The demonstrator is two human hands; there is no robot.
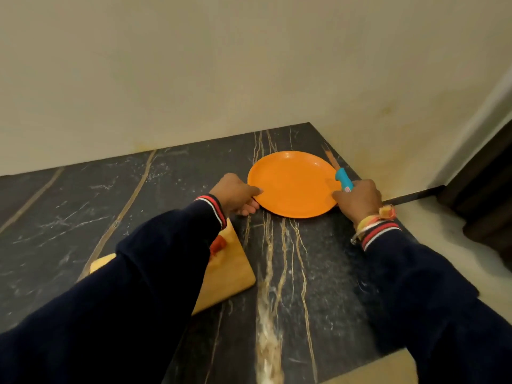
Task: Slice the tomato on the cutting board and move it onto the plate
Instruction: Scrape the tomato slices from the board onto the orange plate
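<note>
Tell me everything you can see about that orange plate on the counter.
The orange plate is round, plain and smooth, with a shallow raised rim and a faint sheen; it looks like plastic, though that is a guess. It holds no food. It lies flat on the dark marbled countertop, near the back corner by the wall. The left hand pinches its left edge, thumb on top. The right hand, also holding a blue-handled knife, touches its right edge.
</note>
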